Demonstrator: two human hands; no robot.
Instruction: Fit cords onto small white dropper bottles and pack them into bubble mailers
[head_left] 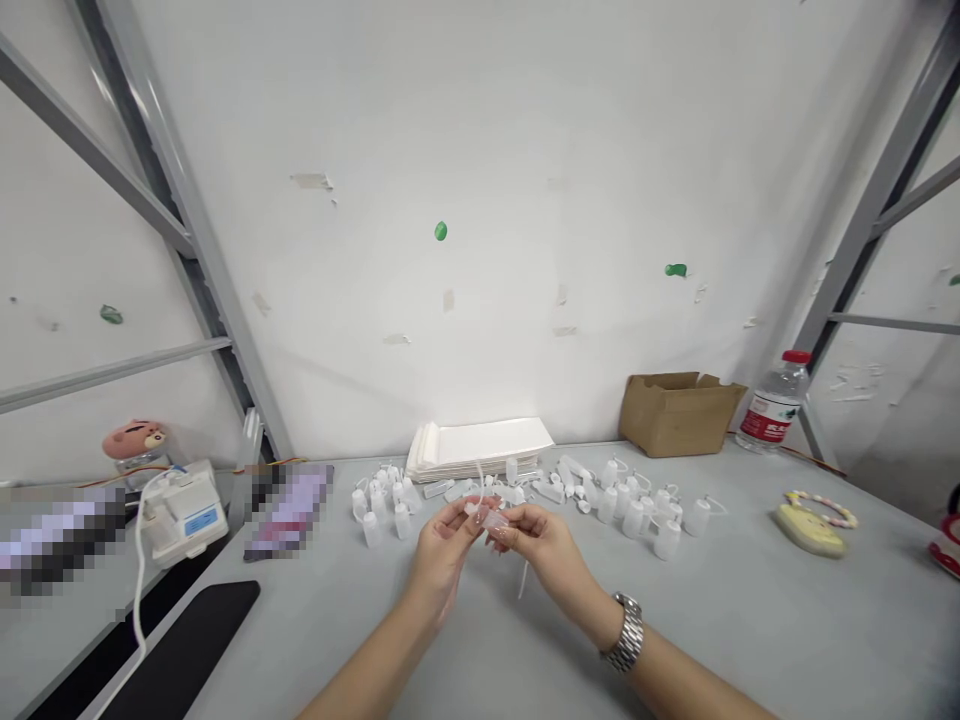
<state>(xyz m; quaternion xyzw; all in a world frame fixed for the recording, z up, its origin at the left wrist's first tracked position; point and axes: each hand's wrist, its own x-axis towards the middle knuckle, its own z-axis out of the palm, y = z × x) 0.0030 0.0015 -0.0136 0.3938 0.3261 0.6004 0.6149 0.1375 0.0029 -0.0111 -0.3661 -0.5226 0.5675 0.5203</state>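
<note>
Just above the middle front of the table, my two hands meet at the fingertips. My left hand [444, 548] is closed in a pinch on a small white plastic cap [472, 508], with a thin white strap [481, 478] rising from it. Between thumb and fingers, my right hand [547, 552] grips a small translucent plastic bottle [494, 521], tilted and partly hidden by the fingers. Another thin white strip [523, 580] hangs below the right fingers. Loose bottles and caps [551, 490] lie just beyond the hands.
Small upright bottles stand left [370, 528] and right [667, 538] of the hands. Behind are a stack of white trays [487, 440], a cardboard box [679, 415] and a water bottle [776, 400]. A yellow case [810, 530] lies right; a black phone [199, 640] lies left.
</note>
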